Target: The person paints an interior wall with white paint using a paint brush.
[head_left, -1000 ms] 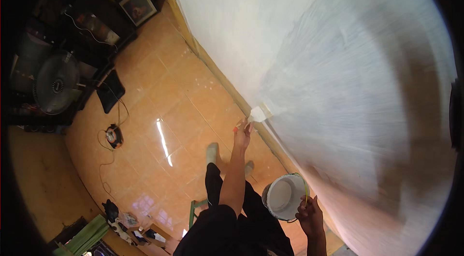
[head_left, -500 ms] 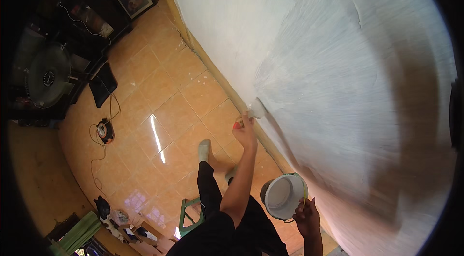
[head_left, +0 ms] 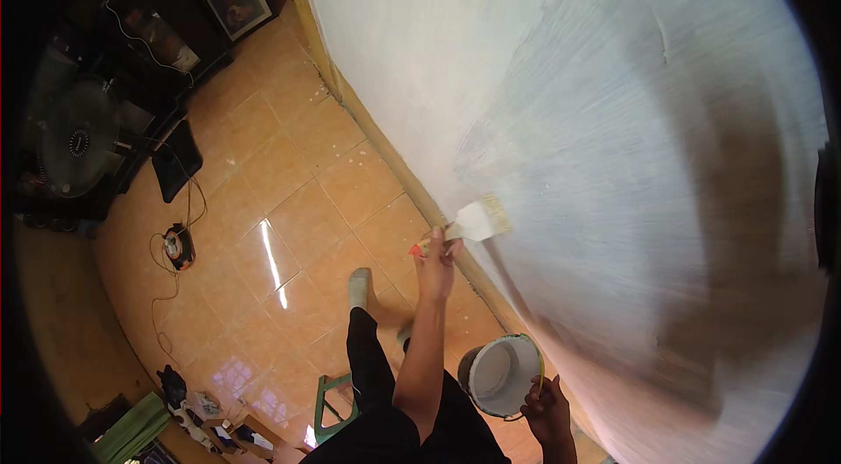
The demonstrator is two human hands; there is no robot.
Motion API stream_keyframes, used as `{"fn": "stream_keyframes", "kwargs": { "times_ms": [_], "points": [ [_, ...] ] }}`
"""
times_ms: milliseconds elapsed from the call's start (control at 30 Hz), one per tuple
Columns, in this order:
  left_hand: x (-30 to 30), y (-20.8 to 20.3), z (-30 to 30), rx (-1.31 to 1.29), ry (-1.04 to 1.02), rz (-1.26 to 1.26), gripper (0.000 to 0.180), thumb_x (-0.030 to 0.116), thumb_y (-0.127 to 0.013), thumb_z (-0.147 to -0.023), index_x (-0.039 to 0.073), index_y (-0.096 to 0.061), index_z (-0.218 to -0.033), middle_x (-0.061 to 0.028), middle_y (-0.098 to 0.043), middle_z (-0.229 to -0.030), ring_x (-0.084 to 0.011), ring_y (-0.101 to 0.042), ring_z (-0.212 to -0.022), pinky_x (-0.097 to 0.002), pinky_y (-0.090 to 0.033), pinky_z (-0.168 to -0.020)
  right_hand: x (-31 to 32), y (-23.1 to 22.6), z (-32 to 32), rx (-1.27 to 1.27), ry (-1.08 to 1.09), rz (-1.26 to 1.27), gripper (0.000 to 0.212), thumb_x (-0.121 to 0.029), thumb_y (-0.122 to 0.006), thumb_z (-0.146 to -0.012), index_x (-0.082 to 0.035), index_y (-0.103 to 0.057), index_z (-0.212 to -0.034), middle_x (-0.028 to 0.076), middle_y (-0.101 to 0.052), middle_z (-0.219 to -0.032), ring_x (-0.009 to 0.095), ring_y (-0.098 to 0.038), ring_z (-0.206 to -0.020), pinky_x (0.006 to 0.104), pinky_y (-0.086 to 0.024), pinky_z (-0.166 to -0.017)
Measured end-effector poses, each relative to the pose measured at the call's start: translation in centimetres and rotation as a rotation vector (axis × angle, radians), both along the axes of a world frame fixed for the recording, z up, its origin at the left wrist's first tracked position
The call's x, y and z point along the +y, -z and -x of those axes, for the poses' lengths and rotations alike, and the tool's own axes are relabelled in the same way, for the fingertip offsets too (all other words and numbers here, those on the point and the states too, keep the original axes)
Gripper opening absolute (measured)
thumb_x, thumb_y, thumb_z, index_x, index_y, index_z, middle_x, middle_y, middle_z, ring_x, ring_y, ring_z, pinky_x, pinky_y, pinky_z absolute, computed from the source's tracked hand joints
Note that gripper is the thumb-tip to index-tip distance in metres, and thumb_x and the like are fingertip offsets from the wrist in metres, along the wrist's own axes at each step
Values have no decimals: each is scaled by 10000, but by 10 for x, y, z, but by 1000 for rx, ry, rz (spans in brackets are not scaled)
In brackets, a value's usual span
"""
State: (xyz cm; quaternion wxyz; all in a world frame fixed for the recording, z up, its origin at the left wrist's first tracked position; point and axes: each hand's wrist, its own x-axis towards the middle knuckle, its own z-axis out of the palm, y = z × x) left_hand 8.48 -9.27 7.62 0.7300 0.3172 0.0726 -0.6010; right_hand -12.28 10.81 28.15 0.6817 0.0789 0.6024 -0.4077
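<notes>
My left hand is closed round the handle of a wide flat paintbrush, which has a red tip at its handle end. The brush's pale bristles lie against or just over the lower part of the white-streaked wall; contact is hard to make out. To the lower right, my right hand grips a paint bucket at its right rim, by a thin yellow strip. The bucket is tilted, with whitish paint coating its inside and a wire handle hanging below.
A yellowish skirting edges the wall above the orange tiled floor, which has white paint spots. A green stool stands close to my legs. Further left are a cord reel, a fan and a framed picture.
My left hand has moved slightly down and left, and the brush head now shows in full, pointing right along the wall. The bucket and right hand sit slightly lower in view.
</notes>
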Motion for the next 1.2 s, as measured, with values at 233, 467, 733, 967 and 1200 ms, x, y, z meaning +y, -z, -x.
{"fn": "stream_keyframes", "kwargs": {
  "times_ms": [233, 467, 733, 967, 1200],
  "points": [
    [17, 197, -13, 15, -38, -338, 217, 189, -627, -926, 28, -589, -1067, -71, -625, -998, -203, -649, -839, -291, -590, -711, 11, 20, -2, 7, 6, -56, 477, -460, -354, -1013, -51, -599, -1028, 10, -545, -662, 84, -416, -544, 231, -334, -532],
    [-15, 194, -9, -240, -97, -489, 259, 227, -636, -921, 0, -610, -1042, -85, -632, -985, -191, -637, -825, -329, -581, -756, 11, 23, 0, -3, 47, -69, 483, -460, -348, -1016, -39, -585, -1036, 30, -544, -683, 100, -414, -547, 239, -339, -529],
    [-56, 10, -16, -354, -148, -373, 288, 208, -632, -925, -56, -585, -1028, -117, -638, -928, -179, -634, -758, -319, -569, -695, 2, 21, -10, 37, -3, -78, 487, -462, -350, -1014, -43, -599, -1026, 9, -534, -660, 86, -395, -537, 233, -323, -525],
    [-57, -141, -57, -388, -226, -132, 281, 231, -591, -949, -41, -593, -1019, -115, -632, -1001, -200, -648, -764, -316, -588, -674, -14, 17, -27, 32, -15, -105, 479, -458, -348, -1016, -47, -595, -1013, 6, -520, -648, 85, -397, -541, 230, -336, -533],
    [-72, 42, -69, -103, -12, 28, 270, 227, -598, -947, 2, -573, -1093, -90, -623, -1008, -164, -636, -803, -301, -582, -702, -12, 25, -27, 39, -12, -87, 477, -458, -347, -1016, -47, -589, -1016, 8, -518, -645, 85, -396, -536, 231, -334, -534]
  ]
}}
